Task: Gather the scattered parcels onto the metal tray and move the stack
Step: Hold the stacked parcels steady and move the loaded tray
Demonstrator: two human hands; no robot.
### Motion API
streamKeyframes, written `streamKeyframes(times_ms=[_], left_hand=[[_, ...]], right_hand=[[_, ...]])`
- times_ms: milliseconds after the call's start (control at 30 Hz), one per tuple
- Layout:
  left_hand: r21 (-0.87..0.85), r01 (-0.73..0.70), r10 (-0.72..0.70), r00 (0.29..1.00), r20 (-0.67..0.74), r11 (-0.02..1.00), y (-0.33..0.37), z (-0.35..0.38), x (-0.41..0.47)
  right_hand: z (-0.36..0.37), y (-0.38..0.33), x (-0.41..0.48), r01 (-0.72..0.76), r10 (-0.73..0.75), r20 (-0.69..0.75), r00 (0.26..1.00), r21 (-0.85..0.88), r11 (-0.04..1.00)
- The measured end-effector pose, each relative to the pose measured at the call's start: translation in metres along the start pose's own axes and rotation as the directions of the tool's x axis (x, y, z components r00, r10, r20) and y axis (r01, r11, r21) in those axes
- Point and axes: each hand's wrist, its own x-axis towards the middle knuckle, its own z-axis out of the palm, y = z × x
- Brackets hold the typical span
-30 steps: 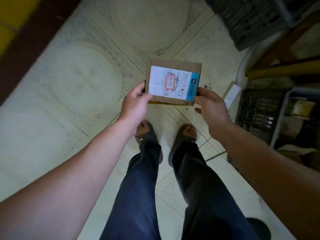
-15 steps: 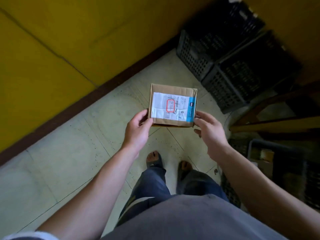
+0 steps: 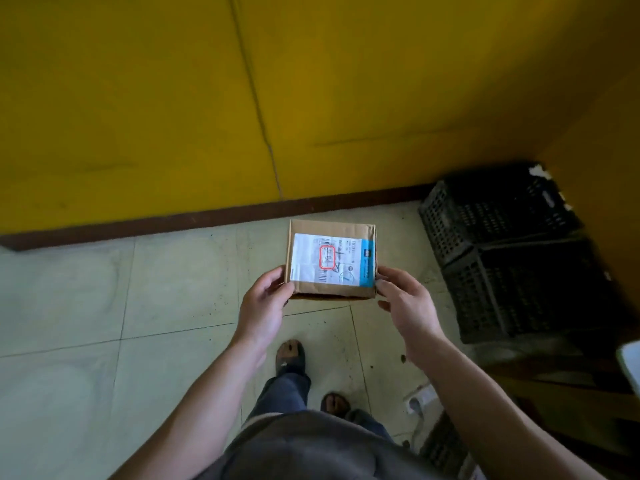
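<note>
Yellow wall (image 3: 138,98), tiled floor (image 3: 86,306), black crates (image 3: 512,258) at right. Parcel (image 3: 330,261) held above floor, label up; left hand (image 3: 265,306) and right hand (image 3: 407,303) grasp its near corners.

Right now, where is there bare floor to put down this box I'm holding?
Bare tiled floor opens to the left, bordered by the brown baseboard and your feet. The strip ahead, between the cardboard parcel and the baseboard, looks bare too. The right is crowded: black plastic crates in the corner, a white power strip nearby.
</note>
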Motion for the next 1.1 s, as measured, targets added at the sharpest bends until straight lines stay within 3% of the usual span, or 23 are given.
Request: streamKeyframes(times_ms=[267, 600, 767, 1100], left_hand=[[-0.265, -0.013, -0.055, 0.967, -0.25, 0.964, -0.02, -0.069, -0.066], [-0.479, -0.139, -0.168, 0.823, -0.543, 0.867, -0.071, -0.218, -0.129], [-0.522, -0.173, -0.22, 0.765, -0.605, 0.835, -0.107, -0.315, -0.146], [-0.563, -0.201, -0.26, 0.731, -0.631, 0.802, -0.155, -0.48, -0.16]], right_hand=[[0.058, -0.021, -0.035, 0.146, -0.103, 0.256, 0.961, -0.155, 0.977], [0.236, -0.034, -0.106, 0.319, -0.139, 0.532, 0.835, -0.263, 0.911], [0.34, -0.031, -0.159, 0.371, -0.127, 0.619, 0.775, -0.283, 0.884], [0.506, -0.028, -0.236, 0.446, -0.079, 0.705, 0.705, -0.354, 0.822]])
